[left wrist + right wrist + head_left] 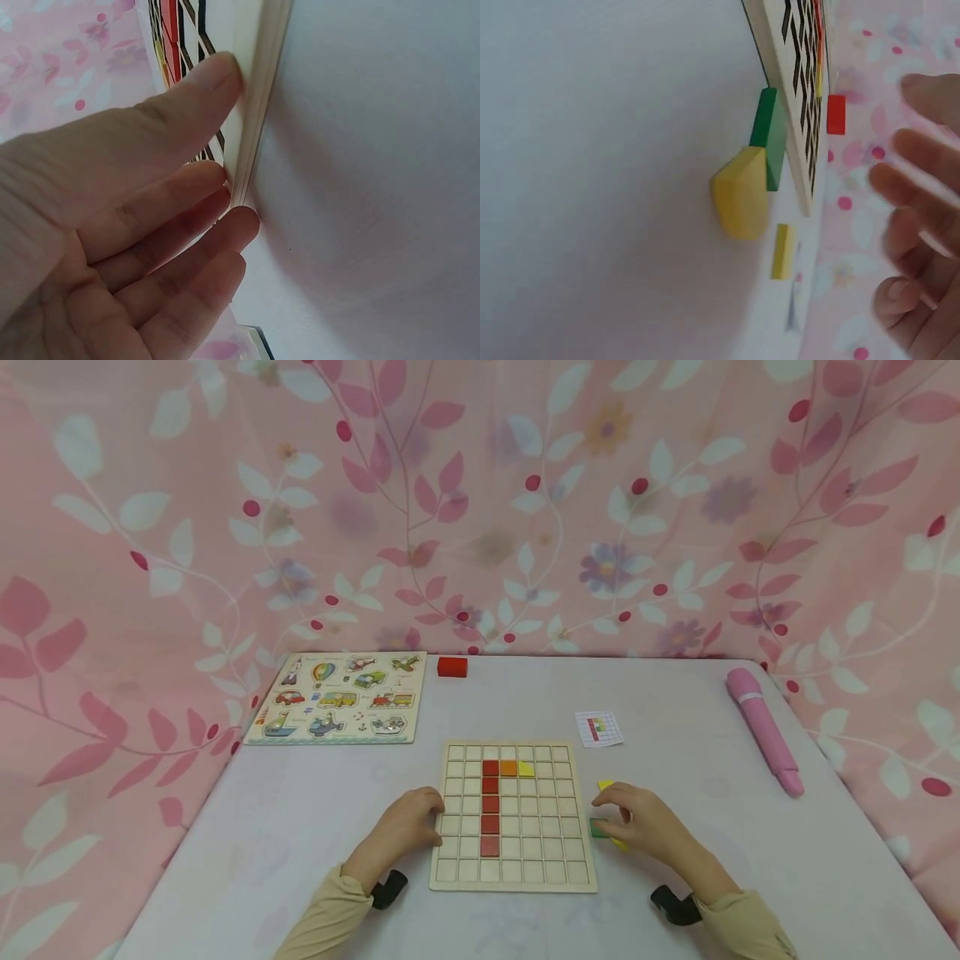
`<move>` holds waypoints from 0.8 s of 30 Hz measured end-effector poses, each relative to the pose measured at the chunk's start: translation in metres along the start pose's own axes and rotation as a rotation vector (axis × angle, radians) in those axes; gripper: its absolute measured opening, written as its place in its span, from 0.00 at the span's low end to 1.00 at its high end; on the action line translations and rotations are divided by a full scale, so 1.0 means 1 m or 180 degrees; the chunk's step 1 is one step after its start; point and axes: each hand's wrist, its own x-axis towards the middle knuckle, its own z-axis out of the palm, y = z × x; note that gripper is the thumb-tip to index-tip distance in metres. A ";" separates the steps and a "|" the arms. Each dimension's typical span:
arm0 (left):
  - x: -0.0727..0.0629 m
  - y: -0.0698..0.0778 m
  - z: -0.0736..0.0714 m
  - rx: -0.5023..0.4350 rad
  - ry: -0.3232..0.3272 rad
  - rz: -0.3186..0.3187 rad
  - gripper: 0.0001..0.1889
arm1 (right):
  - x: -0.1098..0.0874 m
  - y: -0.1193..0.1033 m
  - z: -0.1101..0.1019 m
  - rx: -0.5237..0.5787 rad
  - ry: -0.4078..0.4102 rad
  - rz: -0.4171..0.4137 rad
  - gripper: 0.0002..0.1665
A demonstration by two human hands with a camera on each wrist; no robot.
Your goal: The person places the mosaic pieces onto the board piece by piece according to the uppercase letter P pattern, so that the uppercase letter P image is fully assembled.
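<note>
A wooden grid board (547, 870) lies before me. Red squares (490, 805) form a column on it, with an orange square (508, 768) and a yellow piece (527, 769) beside the top one. My left hand (405, 823) rests at the board's left edge, thumb and fingertips touching it, fingers loosely bent. On the other side, my right hand (643, 820) hovers over loose pieces with nothing between its parted fingers. Below it are a green block (768, 127) close along the board's edge, a yellow block (739, 195) overlapping it in the right wrist view, and another yellow block (782, 252).
A small printed card (599, 729) lies behind the board's right corner. At the back are a red block (452, 667) and a picture puzzle board (341, 689) with vehicles. A pink marker-shaped object (765, 731) lies far right, before a floral curtain (480, 527).
</note>
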 end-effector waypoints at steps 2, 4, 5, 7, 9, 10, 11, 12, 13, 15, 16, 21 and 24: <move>0.000 -0.001 0.000 0.0004 0.0002 -0.0005 0.19 | -0.003 0.003 0.000 0.0045 -0.0160 0.0258 0.15; 0.000 -0.001 0.000 0.0013 0.0003 -0.0010 0.19 | -0.006 0.005 0.002 0.0087 -0.0308 0.0461 0.15; 0.001 -0.002 0.001 0.0020 0.0004 -0.0013 0.19 | -0.007 0.005 0.002 0.0085 -0.0366 0.0540 0.15; 0.001 -0.002 0.001 0.0025 0.0015 0.0004 0.19 | -0.008 0.006 0.004 0.0059 -0.0448 0.0657 0.17; 0.001 -0.002 0.001 0.0022 0.0018 0.0010 0.19 | -0.008 0.005 0.005 -0.0032 -0.0503 0.0739 0.18; 0.000 -0.001 0.001 0.0014 0.0013 0.0006 0.19 | -0.008 0.005 0.006 -0.0086 -0.0520 0.0767 0.19; 0.000 -0.001 0.001 0.0003 0.0007 -0.0001 0.18 | -0.008 0.005 0.006 -0.0124 -0.0533 0.0788 0.19; 0.000 -0.001 0.001 -0.0003 0.0002 -0.0002 0.18 | -0.008 0.004 0.006 -0.0159 -0.0549 0.0806 0.20; 0.000 0.000 0.001 -0.0009 -0.0008 -0.0013 0.18 | -0.008 0.004 0.006 -0.0178 -0.0561 0.0815 0.20; 0.000 0.000 0.001 -0.0017 -0.0023 -0.0034 0.18 | -0.008 0.003 0.006 -0.0210 -0.0591 0.0806 0.20; 0.000 0.000 0.001 -0.0030 -0.0027 -0.0036 0.18 | -0.008 0.003 0.006 -0.0216 -0.0613 0.0794 0.20; -0.001 0.000 0.002 -0.0019 -0.0027 -0.0037 0.18 | -0.009 0.005 0.007 -0.0241 -0.0703 0.0700 0.19; -0.001 0.000 0.001 -0.0016 -0.0028 -0.0040 0.18 | -0.009 0.007 0.007 -0.0209 -0.0732 0.0688 0.18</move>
